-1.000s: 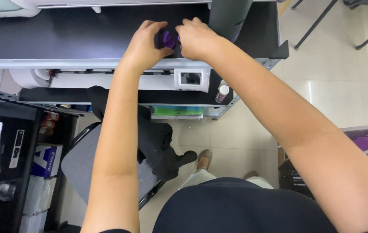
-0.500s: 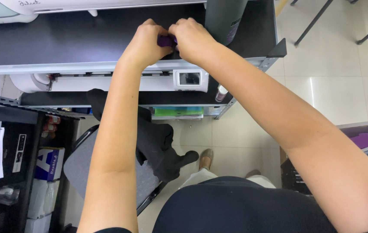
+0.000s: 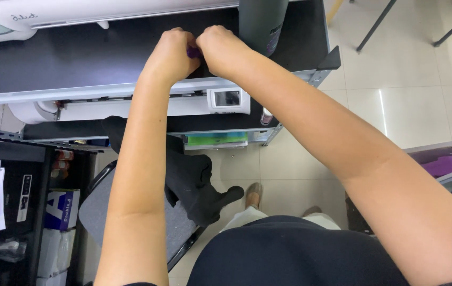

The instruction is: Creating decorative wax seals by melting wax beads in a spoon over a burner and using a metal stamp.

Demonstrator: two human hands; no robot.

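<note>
Where the two fists meet, a small purple object [image 3: 193, 51] shows as a sliver only; its shape and kind cannot be told. It sits just above the black counter [image 3: 67, 58], near the far edge, pinched between both hands. Left hand [image 3: 170, 53] is curled closed, knuckles up, fingers gripping the object from the left. Right hand [image 3: 220, 47] is likewise closed on it from the right, thumb side touching the left hand. Both forearms reach straight out from the body over the counter's front rail.

Just beside the right hand, further back, stands a dark bottle [image 3: 262, 21], upright, its top cut off by the frame. A white machine [image 3: 77, 13] lies along the counter's far edge, well to the left of the hands.

Below the counter, on a lower shelf, sits a white cutter [image 3: 183, 103] with a small screen on its right end; a roll end shows at its left. Green packets [image 3: 216, 140] lie beneath that.

On the floor, a black cloth [image 3: 194, 180] hangs over a grey chair [image 3: 104, 212]. One shoe [image 3: 254, 193] shows on pale tiles. White boxes [image 3: 59, 209] stand in a black rack at the left. Purple bins [image 3: 448, 161] are at the right edge.
</note>
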